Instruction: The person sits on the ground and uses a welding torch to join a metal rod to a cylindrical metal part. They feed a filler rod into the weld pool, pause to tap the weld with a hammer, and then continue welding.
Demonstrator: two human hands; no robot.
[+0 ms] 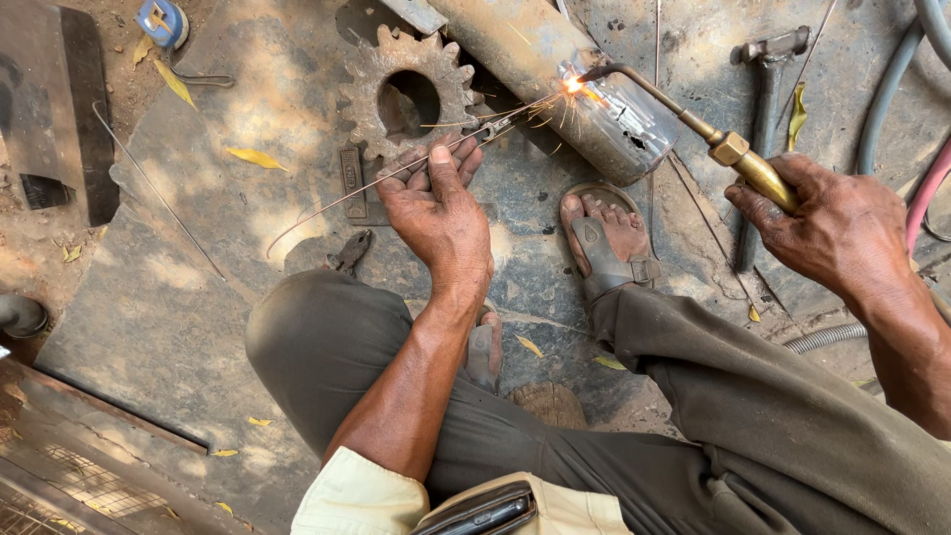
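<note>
Brazing upper-center: left hand (436, 213) pinches filler rod (327, 203), right hand (837, 228) grips torch (693, 124) on pipe (575, 79); keep the rod tip in the flame.

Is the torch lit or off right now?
Lit. The torch in the right hand shows a bright flame at its tip, throwing sparks off the metal pipe.

Rusty gear wheel (408, 91) beside a hammer (768, 119), hoses (897, 89), pliers (349, 252), tape measure (161, 22) and yellow leaves (256, 157) on the floor (178, 297).
</note>
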